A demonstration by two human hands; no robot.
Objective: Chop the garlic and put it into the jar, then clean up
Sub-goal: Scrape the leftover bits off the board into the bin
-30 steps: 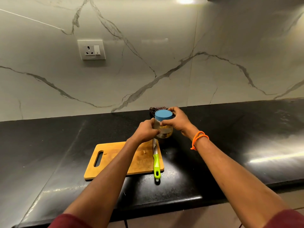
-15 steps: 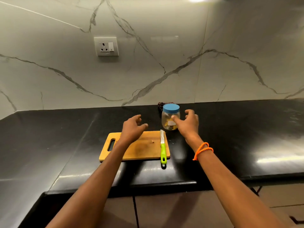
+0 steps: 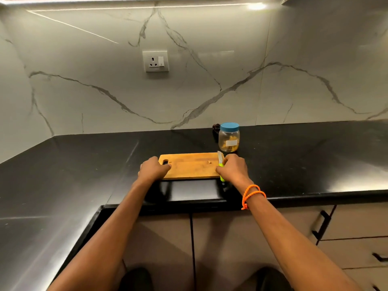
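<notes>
Left hand (image 3: 154, 170) grips handle end of wooden cutting board (image 3: 190, 165). Right hand (image 3: 233, 169) curled round green-handled knife (image 3: 220, 162) at board's right edge. Lidded jar (image 3: 228, 137) with chopped garlic stands upright on black counter (image 3: 304, 160), just behind board.

My black countertop (image 3: 294, 164) carries the wooden cutting board (image 3: 189, 168) near its front edge. Behind the board's right corner stands the blue-lidded jar (image 3: 228, 137).
</notes>
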